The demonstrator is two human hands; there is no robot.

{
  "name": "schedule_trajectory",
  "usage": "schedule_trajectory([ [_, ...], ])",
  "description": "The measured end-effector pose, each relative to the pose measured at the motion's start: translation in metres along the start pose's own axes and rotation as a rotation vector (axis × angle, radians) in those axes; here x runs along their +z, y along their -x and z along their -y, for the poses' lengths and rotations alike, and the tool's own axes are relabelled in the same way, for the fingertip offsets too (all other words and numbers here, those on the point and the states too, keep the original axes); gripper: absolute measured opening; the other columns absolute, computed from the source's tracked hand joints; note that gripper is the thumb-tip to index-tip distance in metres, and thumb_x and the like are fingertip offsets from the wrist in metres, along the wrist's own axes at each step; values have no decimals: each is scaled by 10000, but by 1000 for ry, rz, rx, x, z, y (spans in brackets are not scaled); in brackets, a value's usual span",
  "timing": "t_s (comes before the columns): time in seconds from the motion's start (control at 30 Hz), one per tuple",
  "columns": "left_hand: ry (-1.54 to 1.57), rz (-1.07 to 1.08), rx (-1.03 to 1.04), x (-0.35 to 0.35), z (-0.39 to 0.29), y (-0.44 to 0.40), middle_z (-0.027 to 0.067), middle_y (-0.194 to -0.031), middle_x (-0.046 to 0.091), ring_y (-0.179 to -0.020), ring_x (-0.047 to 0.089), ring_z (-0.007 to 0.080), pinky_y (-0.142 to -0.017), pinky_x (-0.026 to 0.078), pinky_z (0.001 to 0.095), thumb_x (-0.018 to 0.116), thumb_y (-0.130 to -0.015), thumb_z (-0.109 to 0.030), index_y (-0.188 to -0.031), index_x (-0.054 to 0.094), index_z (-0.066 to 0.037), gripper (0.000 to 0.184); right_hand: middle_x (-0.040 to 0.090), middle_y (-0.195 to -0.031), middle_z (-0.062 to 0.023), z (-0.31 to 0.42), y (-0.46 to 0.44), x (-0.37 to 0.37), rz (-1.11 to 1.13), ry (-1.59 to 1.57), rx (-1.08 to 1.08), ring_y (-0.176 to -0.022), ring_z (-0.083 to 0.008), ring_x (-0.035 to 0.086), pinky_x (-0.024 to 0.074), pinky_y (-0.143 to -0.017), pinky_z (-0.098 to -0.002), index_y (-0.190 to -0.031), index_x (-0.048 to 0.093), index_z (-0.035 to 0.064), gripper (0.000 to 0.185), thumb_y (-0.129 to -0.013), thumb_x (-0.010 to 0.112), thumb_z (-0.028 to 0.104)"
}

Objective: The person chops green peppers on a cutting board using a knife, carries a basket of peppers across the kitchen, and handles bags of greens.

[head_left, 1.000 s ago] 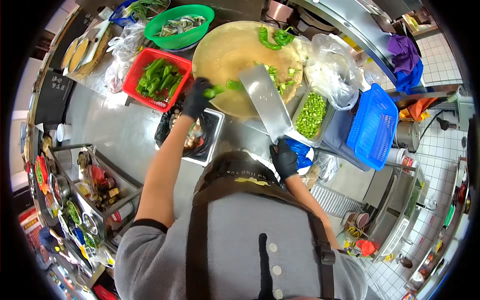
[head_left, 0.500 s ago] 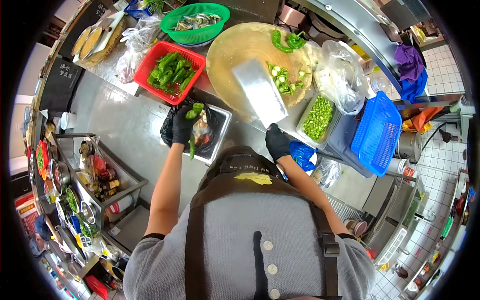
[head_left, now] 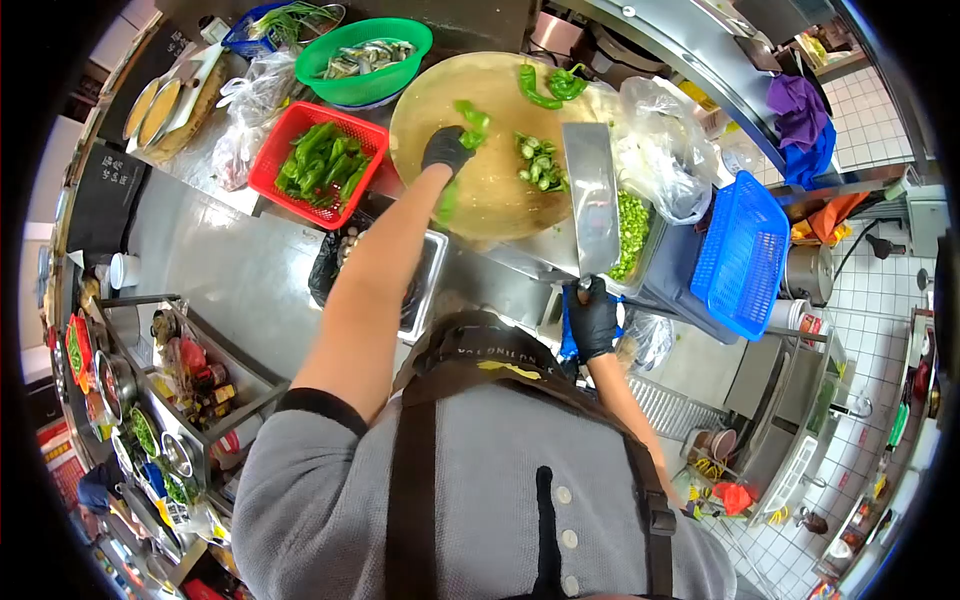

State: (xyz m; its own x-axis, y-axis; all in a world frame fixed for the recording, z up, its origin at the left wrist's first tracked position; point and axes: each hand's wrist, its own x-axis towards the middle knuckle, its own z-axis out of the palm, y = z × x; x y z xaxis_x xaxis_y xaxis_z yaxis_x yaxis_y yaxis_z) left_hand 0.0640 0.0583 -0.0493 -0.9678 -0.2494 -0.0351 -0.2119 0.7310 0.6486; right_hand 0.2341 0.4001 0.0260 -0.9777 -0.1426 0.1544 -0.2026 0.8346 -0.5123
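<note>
Over the left part of the round wooden chopping board (head_left: pixel 480 205), my left hand (head_left: pixel 447 150) in a black glove is closed on green peppers (head_left: pixel 473 122), which are smeared by motion. My right hand (head_left: pixel 590 315), gloved too, grips the handle of a cleaver (head_left: pixel 592 200). The broad blade points away from me, over the board's right edge and partly in front of a container of chopped green peppers (head_left: pixel 630 235). Cut pepper pieces (head_left: pixel 540 162) lie on the board between the hands. Whole green peppers (head_left: pixel 540 88) rest at its far edge.
A red basket of green peppers (head_left: pixel 258 165) stands left of the board, with a green basket of small fish (head_left: pixel 415 65) behind. A black-lined tray (head_left: pixel 432 285) sits below my left forearm. Plastic bags (head_left: pixel 665 150) and a blue basket (head_left: pixel 742 260) are at right.
My left hand has moved from the black-lined tray up over the board with the peppers. My right hand has shifted right, carrying the cleaver off the middle of the board.
</note>
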Motion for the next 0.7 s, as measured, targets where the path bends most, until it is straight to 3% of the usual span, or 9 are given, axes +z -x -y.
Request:
schedule_trajectory([
  [0.03,-137,-1,134,-5,-9,7,155,-997,618,-922,589,300,-814,461,379,705,-649,-235,-1021,622,-82,411,579,-637,-208,-3,8,-1,17,36,28,-585,-395,572,449,-511,-461,-960,518,52,247,-793,598,216],
  [0.17,-229,268,220,26,-18,41,128,-1040,563,-1038,517,300,-877,428,375,721,-630,-150,-1060,612,-179,445,593,-705,-213,-26,34,17,158,22,56,-647,-400,581,458,-560,-468,-1042,498,54,309,-794,590,213],
  [0.33,210,-197,345,-14,-1,79,141,-979,571,-938,537,298,-848,437,371,725,-615,-80,-1010,622,-96,408,602,-752,-202,-6,23,15,220,76,-78,-658,-382,589,471,-574,-449,-1028,508,32,305,-796,583,216],
  [0.43,563,-294,145,-35,54,105,95,-879,629,-838,588,226,-771,462,328,741,-644,-97,-958,628,-55,337,600,-690,-196,6,3,33,0,32,-226,-608,-359,592,463,-522,-427,-970,528,54,251,-795,604,217],
  [0.47,341,-322,2,-59,43,126,76,-858,630,-795,593,206,-733,469,319,733,-660,-98,-962,622,-49,326,603,-712,-200,10,-3,41,68,27,-184,-624,-360,595,464,-533,-437,-972,516,52,235,-811,574,212],
  [0.5,601,-275,-279,-73,40,142,58,-860,624,-789,584,175,-701,468,302,717,-677,-89,-946,620,-61,287,607,-734,-204,11,-8,51,136,24,-142,-641,-360,598,465,-544,-447,-974,503,50,220,-826,543,208],
  [0.57,979,-399,-464,-77,54,162,48,-853,624,-772,583,159,-676,466,286,714,-670,-74,-930,624,-82,275,607,-760,-208,-7,-11,86,390,139,-133,-665,-371,598,467,-579,-466,-1003,479,50,218,-848,478,204],
  [0.67,1084,-305,-609,-88,59,181,30,-836,617,-750,581,158,-675,469,292,710,-655,-31,-910,632,-96,274,605,-759,-206,-8,-9,86,450,85,-93,-681,-375,599,470,-606,-471,-1028,473,40,234,-853,445,193],
  [0.7,1209,-347,-521,-80,52,179,34,-843,610,-749,574,171,-694,473,293,700,-672,-30,-977,610,-75,321,606,-761,-205,-3,-12,81,464,81,-83,-684,-373,600,471,-606,-468,-1026,478,38,235,-851,454,192],
])
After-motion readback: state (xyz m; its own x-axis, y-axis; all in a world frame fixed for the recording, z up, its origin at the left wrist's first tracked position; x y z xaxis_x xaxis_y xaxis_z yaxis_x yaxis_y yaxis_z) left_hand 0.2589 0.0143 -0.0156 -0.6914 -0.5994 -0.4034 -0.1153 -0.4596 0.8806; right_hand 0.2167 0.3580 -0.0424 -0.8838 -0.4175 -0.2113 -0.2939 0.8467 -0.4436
